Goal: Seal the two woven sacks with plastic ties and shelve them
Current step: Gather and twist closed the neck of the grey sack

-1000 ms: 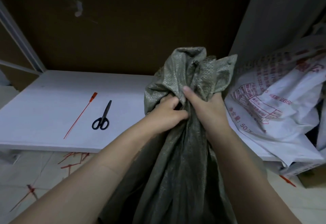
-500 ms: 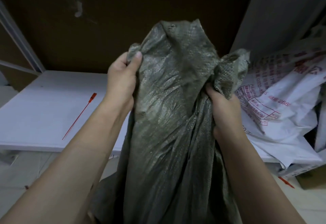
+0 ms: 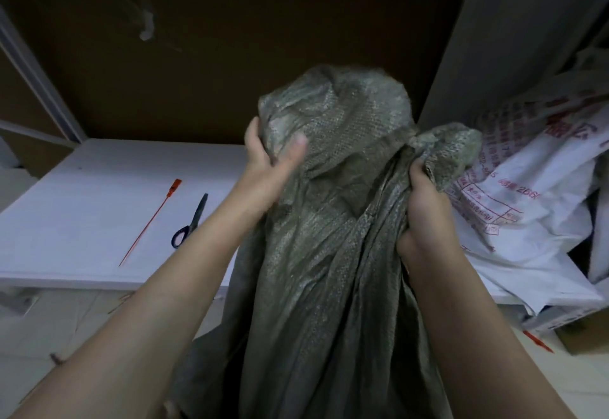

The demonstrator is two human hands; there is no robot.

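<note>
Neck-gathering: left hand (image 3: 273, 168) pinches the mouth of the grey-green woven sack (image 3: 329, 253), centre; right hand (image 3: 425, 217) has its grip clenched on bunched fabric. Next, probably, free one hand for the thin red plastic tie (image 3: 150, 224), left on the white shelf (image 3: 82, 201).

A storeroom is suggested. A white shelf board (image 3: 82, 220) is carried on a grey metal upright (image 3: 36, 75) at its left end, with a brown panel (image 3: 230, 55) set behind it. On the board a red plastic tie (image 3: 150, 224) and scissors (image 3: 194, 217) are laid. At the board's right end a white printed sack (image 3: 527, 220) is heaped; in front of the board a grey-green woven sack (image 3: 329, 253) is held up. Below its right end another red tie (image 3: 537, 341) is seen on tiled floor (image 3: 66, 319).
</note>
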